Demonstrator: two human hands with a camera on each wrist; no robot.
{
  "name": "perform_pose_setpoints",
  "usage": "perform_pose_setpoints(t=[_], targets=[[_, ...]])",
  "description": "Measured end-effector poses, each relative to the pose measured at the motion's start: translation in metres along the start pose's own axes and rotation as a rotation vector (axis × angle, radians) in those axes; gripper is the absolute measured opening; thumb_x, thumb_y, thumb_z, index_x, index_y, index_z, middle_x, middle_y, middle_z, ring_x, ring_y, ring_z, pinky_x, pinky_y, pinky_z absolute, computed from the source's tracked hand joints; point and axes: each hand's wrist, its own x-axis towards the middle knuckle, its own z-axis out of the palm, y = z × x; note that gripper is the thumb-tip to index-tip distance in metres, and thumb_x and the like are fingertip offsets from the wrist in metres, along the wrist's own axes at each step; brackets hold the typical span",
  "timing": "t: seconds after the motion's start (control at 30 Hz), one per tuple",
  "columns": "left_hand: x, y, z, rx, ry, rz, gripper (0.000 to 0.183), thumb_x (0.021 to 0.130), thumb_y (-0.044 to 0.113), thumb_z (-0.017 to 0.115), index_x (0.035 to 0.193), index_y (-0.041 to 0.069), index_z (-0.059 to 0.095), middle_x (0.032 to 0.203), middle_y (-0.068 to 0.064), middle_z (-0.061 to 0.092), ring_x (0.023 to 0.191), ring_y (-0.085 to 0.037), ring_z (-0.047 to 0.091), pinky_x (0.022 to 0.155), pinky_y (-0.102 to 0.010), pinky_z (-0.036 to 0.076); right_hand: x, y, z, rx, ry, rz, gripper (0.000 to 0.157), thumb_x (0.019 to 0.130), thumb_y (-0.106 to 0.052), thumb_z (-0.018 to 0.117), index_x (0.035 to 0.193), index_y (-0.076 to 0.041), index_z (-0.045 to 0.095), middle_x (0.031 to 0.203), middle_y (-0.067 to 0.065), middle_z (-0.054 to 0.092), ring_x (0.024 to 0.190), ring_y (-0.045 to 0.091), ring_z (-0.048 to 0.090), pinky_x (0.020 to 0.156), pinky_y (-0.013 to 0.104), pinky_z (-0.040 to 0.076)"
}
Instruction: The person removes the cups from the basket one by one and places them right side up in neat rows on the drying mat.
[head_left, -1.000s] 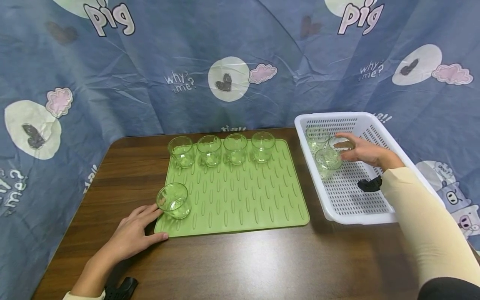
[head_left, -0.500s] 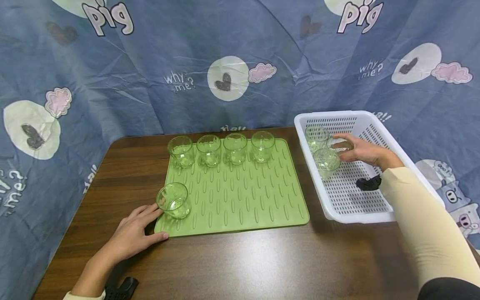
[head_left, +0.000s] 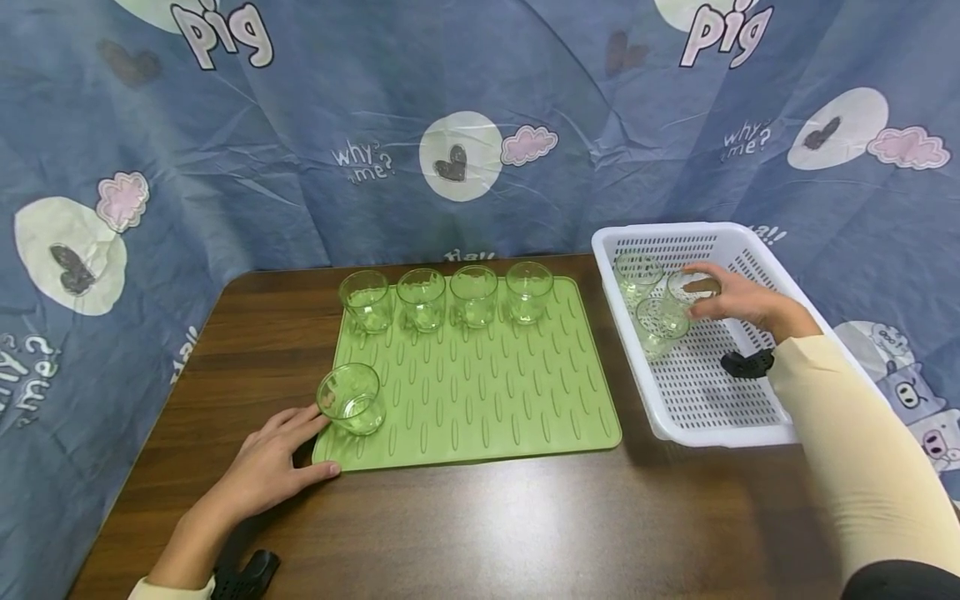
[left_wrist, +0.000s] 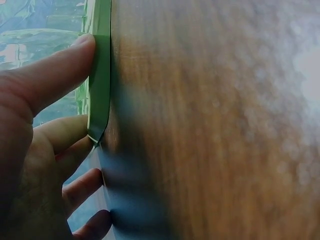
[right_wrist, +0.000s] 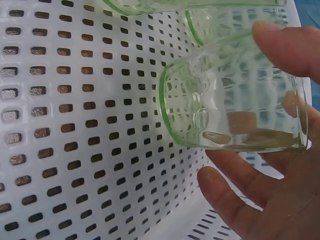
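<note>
In the head view my right hand (head_left: 735, 302) reaches into the white basket (head_left: 652, 417). It grips a clear green-tinted glass (right_wrist: 220, 105), with the thumb near the rim on one side and fingers on the other. The base of this glass faces the perforated basket floor. Two more glasses, one behind (head_left: 637, 275) and one in front (head_left: 663, 327), are beside it along the basket's left side. My left hand (head_left: 266, 468) rests at the front left corner of the green mat (head_left: 480, 408), thumb on its edge, fingers extended beside another upright glass (head_left: 352, 402).
Along the mat's back edge several matching glasses (head_left: 474, 297) stand upright in a row. The brown wooden table (head_left: 465, 525) carries the mat and basket. Behind hangs a blue printed cloth (head_left: 300, 108). The basket walls rise around my right hand.
My right hand has shifted slightly right inside the basket with its glass, widening the gap from the neighbouring glasses. The left hand keeps its place at the mat corner.
</note>
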Motion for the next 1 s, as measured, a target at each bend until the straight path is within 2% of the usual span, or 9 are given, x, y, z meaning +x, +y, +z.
perform_pose_setpoints(t=[0.07,0.13,0.3,0.53,0.63,0.7,0.83,0.93,1.0], targets=[[0.0,0.0,0.0,0.002,0.0,0.001,0.078,0.082,0.054,0.074,0.139,0.004,0.057,0.151,-0.022,0.046,0.136,-0.043,0.039,0.095,-0.074,0.034,-0.001,0.0,-0.001,-0.01,0.01,0.015,0.085,0.091,-0.007,0.065,0.156,0.001,0.011,0.152,0.039,0.03,0.123,0.039,0.055,0.102,0.056,0.047],[0.0,0.001,-0.001,0.003,0.0,0.003,0.078,0.082,0.054,0.074,0.139,0.004,0.057,0.151,-0.022,0.046,0.136,-0.043,0.039,0.095,-0.074,0.034,-0.003,-0.001,-0.001,-0.017,0.018,0.031,0.087,0.092,-0.009,0.066,0.157,0.0,0.01,0.153,0.038,0.029,0.125,0.041,0.053,0.103,0.06,0.044],[0.001,0.001,-0.001,0.002,-0.005,0.004,0.078,0.083,0.053,0.074,0.14,0.004,0.056,0.151,-0.022,0.046,0.136,-0.043,0.038,0.094,-0.074,0.034,-0.008,-0.004,-0.004,-0.035,0.057,0.055,0.088,0.093,-0.013,0.066,0.158,-0.001,0.008,0.155,0.038,0.026,0.132,0.052,0.044,0.102,0.064,0.042],[0.0,0.001,-0.002,0.001,-0.015,0.001,0.079,0.083,0.054,0.074,0.14,0.003,0.055,0.151,-0.023,0.046,0.136,-0.044,0.038,0.094,-0.074,0.034,-0.016,-0.016,-0.014,0.006,0.153,0.04,0.093,0.094,-0.014,0.066,0.16,-0.007,0.001,0.159,0.034,0.021,0.143,0.052,0.03,0.108,0.066,0.034],[0.0,0.001,-0.002,0.003,-0.007,0.006,0.078,0.082,0.053,0.075,0.139,0.003,0.056,0.15,-0.023,0.047,0.135,-0.044,0.039,0.093,-0.074,0.034,-0.02,-0.025,-0.018,0.007,0.192,0.02,0.093,0.094,-0.013,0.067,0.16,-0.009,0.001,0.16,0.032,0.022,0.146,0.049,0.027,0.108,0.059,0.036],[0.0,0.001,-0.002,0.004,-0.002,0.009,0.077,0.082,0.053,0.075,0.139,0.004,0.057,0.15,-0.023,0.047,0.135,-0.043,0.039,0.093,-0.073,0.035,-0.023,-0.03,-0.02,-0.001,0.222,0.012,0.092,0.094,-0.013,0.067,0.16,-0.01,0.003,0.161,0.029,0.024,0.146,0.047,0.028,0.107,0.051,0.039],[0.001,0.001,-0.002,0.001,-0.005,0.006,0.078,0.082,0.053,0.075,0.139,0.003,0.056,0.151,-0.023,0.046,0.136,-0.044,0.038,0.094,-0.074,0.034,-0.027,-0.039,-0.023,-0.003,0.266,-0.007,0.092,0.093,-0.013,0.068,0.161,-0.013,0.005,0.163,0.025,0.023,0.146,0.047,0.029,0.106,0.045,0.041],[0.001,0.001,-0.002,0.001,-0.01,0.002,0.079,0.082,0.053,0.074,0.14,0.003,0.055,0.151,-0.023,0.045,0.137,-0.044,0.037,0.094,-0.074,0.033,-0.028,-0.045,-0.022,0.004,0.295,-0.037,0.09,0.092,-0.01,0.069,0.16,-0.012,0.009,0.162,0.023,0.025,0.146,0.045,0.031,0.103,0.028,0.044],[0.001,0.002,-0.002,0.0,-0.013,0.0,0.079,0.082,0.053,0.074,0.141,0.003,0.055,0.152,-0.023,0.045,0.137,-0.044,0.037,0.095,-0.074,0.033,-0.03,-0.049,-0.021,0.001,0.326,-0.064,0.089,0.091,-0.007,0.07,0.159,-0.011,0.013,0.159,0.022,0.03,0.143,0.039,0.038,0.093,0.013,0.044]])
